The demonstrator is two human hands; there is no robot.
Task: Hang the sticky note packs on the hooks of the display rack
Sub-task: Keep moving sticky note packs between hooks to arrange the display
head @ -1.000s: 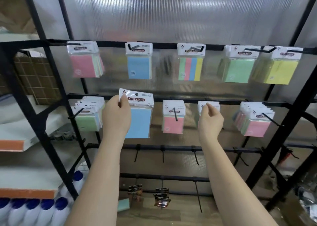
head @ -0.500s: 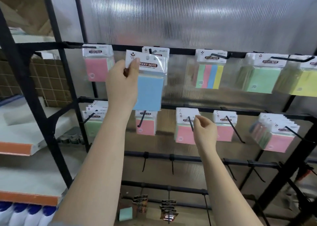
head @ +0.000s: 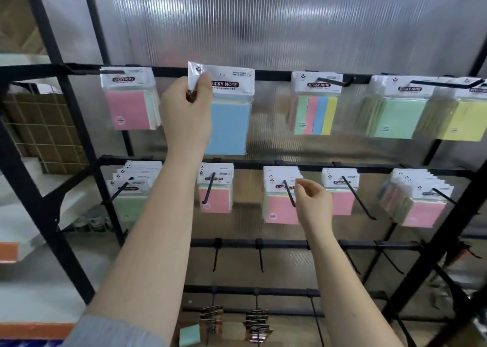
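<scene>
My left hand (head: 187, 109) grips a blue sticky note pack (head: 229, 125) by the left corner of its white header. It holds the pack up against the top rail (head: 274, 74) of the black display rack. The hook behind the pack is hidden. To its left hangs a pink pack (head: 129, 109); to its right hang a multi-colour pack (head: 315, 112), a green pack (head: 398, 117) and a yellow pack (head: 463, 120). My right hand (head: 312, 201) hovers at the middle row with fingers loosely curled, its fingertips beside the header of a pink pack (head: 279, 207) and holding nothing.
The middle row carries green packs (head: 131, 188), a pink pack (head: 214, 196), another pink pack (head: 342, 196) and a pink stack (head: 419, 201). Bare hooks (head: 216, 257) hang on the rail below. Dark items (head: 253, 325) hang lowest. White shelves (head: 10, 251) stand left.
My left hand has raised the blue pack from the middle row up to the top rail. My right hand has left the pink pack further right and shifted left to the neighbouring one.
</scene>
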